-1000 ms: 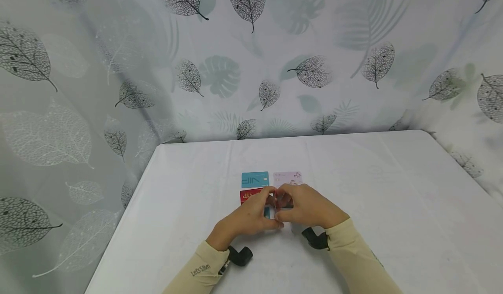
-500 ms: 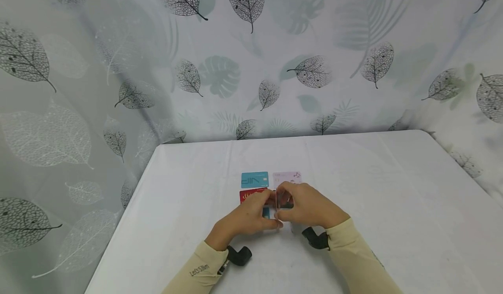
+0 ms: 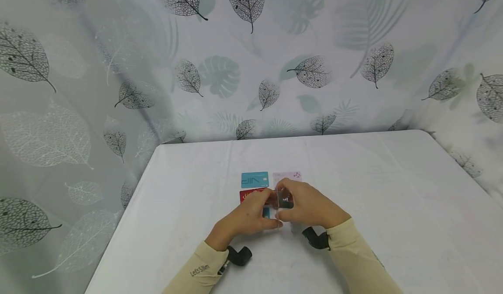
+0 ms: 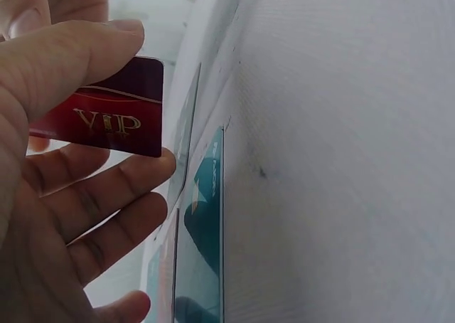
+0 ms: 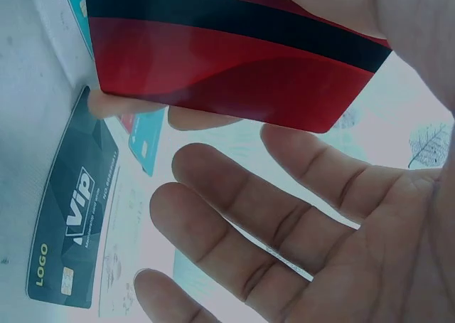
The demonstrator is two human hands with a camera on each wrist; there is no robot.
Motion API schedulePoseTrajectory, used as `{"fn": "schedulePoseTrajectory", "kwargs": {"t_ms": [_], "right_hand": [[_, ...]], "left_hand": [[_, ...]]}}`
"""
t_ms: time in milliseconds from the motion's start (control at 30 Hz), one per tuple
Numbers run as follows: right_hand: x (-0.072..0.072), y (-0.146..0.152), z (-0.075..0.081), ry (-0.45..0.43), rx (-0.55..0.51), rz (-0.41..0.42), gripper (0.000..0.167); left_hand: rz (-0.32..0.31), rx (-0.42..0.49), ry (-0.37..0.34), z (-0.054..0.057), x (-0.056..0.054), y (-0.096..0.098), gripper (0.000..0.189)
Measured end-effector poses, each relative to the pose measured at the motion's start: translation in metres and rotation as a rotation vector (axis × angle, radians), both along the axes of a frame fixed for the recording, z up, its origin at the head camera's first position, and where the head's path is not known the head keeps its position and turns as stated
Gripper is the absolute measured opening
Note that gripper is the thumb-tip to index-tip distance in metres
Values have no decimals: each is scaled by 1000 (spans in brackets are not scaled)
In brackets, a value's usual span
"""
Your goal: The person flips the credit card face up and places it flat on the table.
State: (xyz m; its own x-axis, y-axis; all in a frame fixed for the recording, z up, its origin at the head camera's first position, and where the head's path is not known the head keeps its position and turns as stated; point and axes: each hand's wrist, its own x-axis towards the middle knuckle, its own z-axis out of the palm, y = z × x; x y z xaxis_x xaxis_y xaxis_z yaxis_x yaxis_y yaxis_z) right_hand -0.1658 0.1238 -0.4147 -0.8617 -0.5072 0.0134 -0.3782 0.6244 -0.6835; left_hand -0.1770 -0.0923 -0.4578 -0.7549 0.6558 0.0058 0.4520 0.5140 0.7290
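A red VIP card [image 4: 124, 134] stands on edge between my two hands, seen almost edge-on in the head view. Its back, with a black stripe, faces my right palm in the right wrist view [image 5: 206, 70]. My right hand [image 3: 304, 204] pinches it by the edges with thumb and forefinger, the other fingers spread. On the printed side, my left hand [image 3: 249, 213] has its thumb overlapping the card and fingertips right at the edge. A black VIP card [image 5: 71, 213] lies beneath my right hand. Partly hidden by my left hand are another red card [image 3: 249, 194] and a teal card [image 3: 267, 212].
Behind the hands lie a teal VIP card [image 3: 254, 180] and a pale pink card [image 3: 287, 177]. They rest on a white-covered table [image 3: 353, 171]. Leaf-patterned cloth [image 3: 251, 80] hangs behind and at the sides.
The right forefinger has risen slightly away from the left fingers, and the held card has shifted a little to the right. More of the black card shows. The left hand has barely moved.
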Motion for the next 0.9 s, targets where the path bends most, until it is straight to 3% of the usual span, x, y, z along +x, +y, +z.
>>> {"fn": "schedulePoseTrajectory", "kwargs": {"t_ms": [433, 900], "right_hand": [[0, 5, 4, 31, 25, -13, 57], [0, 7, 4, 58, 63, -31, 63]], "left_hand": [[29, -99, 77, 1, 2, 1, 55], [44, -144, 159, 1, 3, 1, 64]]}}
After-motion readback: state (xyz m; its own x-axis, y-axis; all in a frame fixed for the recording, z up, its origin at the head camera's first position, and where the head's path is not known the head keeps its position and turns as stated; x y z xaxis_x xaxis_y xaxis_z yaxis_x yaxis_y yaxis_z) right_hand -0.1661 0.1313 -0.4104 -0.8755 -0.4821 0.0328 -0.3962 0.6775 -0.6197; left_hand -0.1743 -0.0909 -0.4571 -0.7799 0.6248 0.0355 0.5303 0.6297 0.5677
